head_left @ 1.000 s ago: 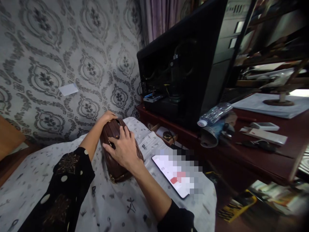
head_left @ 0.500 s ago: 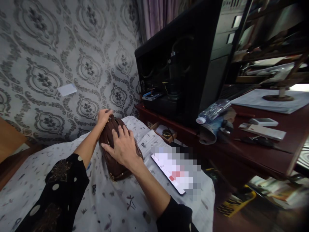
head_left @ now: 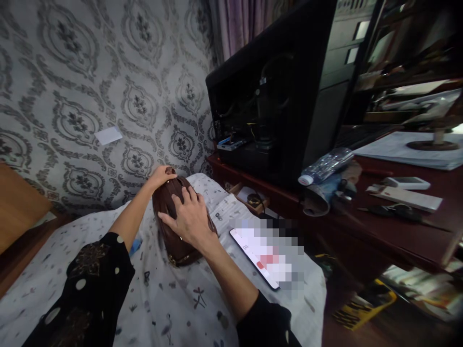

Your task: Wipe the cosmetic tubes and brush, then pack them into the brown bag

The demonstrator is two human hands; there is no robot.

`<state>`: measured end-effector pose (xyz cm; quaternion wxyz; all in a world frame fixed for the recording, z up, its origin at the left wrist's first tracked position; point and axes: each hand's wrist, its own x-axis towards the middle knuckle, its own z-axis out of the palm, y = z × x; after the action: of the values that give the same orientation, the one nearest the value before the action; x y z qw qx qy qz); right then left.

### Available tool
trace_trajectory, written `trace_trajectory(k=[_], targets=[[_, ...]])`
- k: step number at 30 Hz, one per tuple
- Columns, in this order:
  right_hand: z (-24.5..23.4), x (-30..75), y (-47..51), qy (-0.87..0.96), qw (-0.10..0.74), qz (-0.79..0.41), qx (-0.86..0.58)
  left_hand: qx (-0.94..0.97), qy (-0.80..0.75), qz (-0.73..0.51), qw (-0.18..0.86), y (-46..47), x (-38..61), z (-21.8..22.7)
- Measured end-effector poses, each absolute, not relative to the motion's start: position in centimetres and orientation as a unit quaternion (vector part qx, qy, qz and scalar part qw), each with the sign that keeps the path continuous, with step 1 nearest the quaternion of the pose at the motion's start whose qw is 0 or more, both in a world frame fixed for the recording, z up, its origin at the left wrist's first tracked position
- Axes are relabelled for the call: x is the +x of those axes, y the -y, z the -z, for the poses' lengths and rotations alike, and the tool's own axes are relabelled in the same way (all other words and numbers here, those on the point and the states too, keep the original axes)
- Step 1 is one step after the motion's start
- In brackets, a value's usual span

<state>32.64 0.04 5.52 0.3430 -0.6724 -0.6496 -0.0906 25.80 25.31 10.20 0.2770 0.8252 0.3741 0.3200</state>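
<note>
A brown leather bag (head_left: 170,231) stands on a white patterned cloth (head_left: 173,299) over a table. My left hand (head_left: 161,174) is curled over the bag's far top end, gripping it. My right hand (head_left: 188,217) lies on the bag's upper side with the fingers spread flat, pressing on the leather. Both arms wear dark sleeves with pale spots. A phone (head_left: 255,255) with a lit screen lies on the cloth just right of the bag.
A dark red desk (head_left: 379,226) to the right carries an open black computer case (head_left: 275,91), a plastic bottle (head_left: 323,166), remotes (head_left: 405,193) and papers. A patterned grey wall (head_left: 90,86) stands behind. A wooden board (head_left: 18,202) is at far left; clutter lies on the floor at lower right.
My left hand has shifted a little along the top of the bag and my right hand stays pressed on its side. The view has swung slightly.
</note>
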Motion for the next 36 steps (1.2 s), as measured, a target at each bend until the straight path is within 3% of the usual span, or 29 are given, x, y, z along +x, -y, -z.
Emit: trace_trajectory(k=[11, 20, 36], targets=[[-5.7, 31.9, 0.3, 0.641, 0.350, 0.081, -0.678, 0.778, -0.404, -0.393, 0.277, -24.5, 26.3, -8.7], [-4.9, 31.8, -0.1, 0.627, 0.375, 0.103, -0.675, 0.823, -0.357, -0.331, 0.293, -24.2, 24.6, -10.2], [-4.6, 31.8, -0.5, 0.616, 0.396, 0.124, -0.669, 0.839, -0.431, -0.322, 0.083, -23.6, 20.2, -10.3]])
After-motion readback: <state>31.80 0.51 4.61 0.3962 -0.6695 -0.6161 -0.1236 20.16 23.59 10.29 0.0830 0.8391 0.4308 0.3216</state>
